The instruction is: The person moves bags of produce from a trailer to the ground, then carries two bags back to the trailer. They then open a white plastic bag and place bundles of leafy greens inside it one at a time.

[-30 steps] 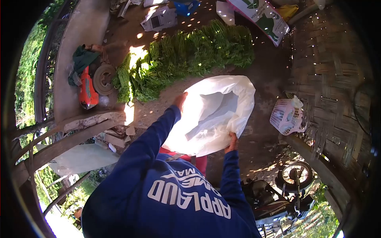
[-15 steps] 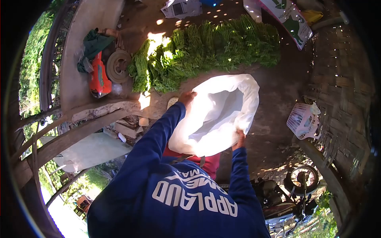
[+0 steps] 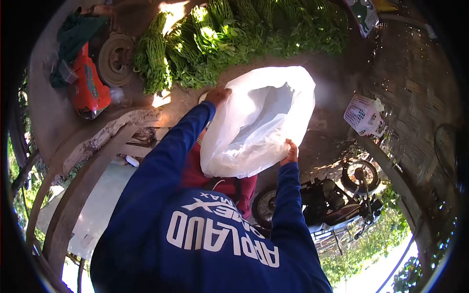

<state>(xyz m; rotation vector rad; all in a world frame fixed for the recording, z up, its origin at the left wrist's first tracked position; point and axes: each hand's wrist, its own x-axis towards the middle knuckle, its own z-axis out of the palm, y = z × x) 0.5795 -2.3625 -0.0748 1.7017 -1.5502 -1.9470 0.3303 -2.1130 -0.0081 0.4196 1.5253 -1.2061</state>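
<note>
A large white plastic bag (image 3: 215,141) hangs in front of my body, its mouth spread wide and its rim folded outward. My left hand (image 3: 220,96) is closed on the rim at the upper left. On the lower right of the rim, my right hand (image 3: 291,152) grips the plastic with its fingers. Inside the bag I see only pale, creased plastic. Beyond it, bundles of leafy green vegetables (image 3: 244,36) with long stems lie side by side in a row on the floor.
A red-orange power tool (image 3: 89,85) and a round metal wheel (image 3: 116,58) lie at the left. To the right, a pink plastic basket (image 3: 362,115) is by the woven wall (image 3: 415,93). A motorcycle (image 3: 325,200) stands at the lower right; wooden beams (image 3: 85,190) run along the left.
The view has tilted, so the vegetables now sit higher and more of the motorcycle shows. The bag stays held by both hands, its mouth still spread.
</note>
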